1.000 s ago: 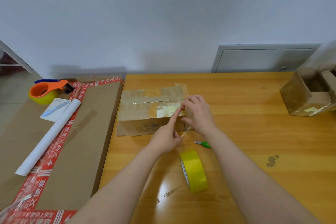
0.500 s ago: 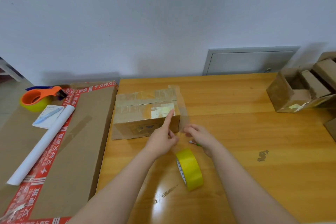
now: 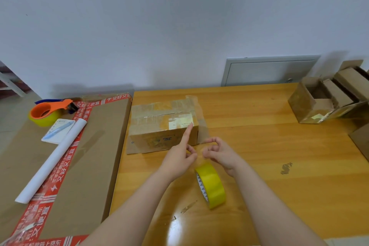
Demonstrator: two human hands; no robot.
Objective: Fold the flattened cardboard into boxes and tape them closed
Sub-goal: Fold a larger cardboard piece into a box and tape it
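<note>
Orange wooden table (image 3: 279, 146) against a white wall (image 3: 179, 26) with a grey panel (image 3: 269, 71). Taped box (image 3: 159, 126) sat mid-table, flat cardboard (image 3: 89, 156) just left. Left hand (image 3: 177, 160) pressed a straight index finger on the box. Right hand (image 3: 221, 154) had curled fingers, grip unclear. Yellow tape roll (image 3: 212, 185) stood near both.

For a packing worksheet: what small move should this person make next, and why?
Probably smooth the loose clear tape strip onto the right end of the brown cardboard box with the right hand: it stands off that end, while the left hand pins the top edge.
</note>
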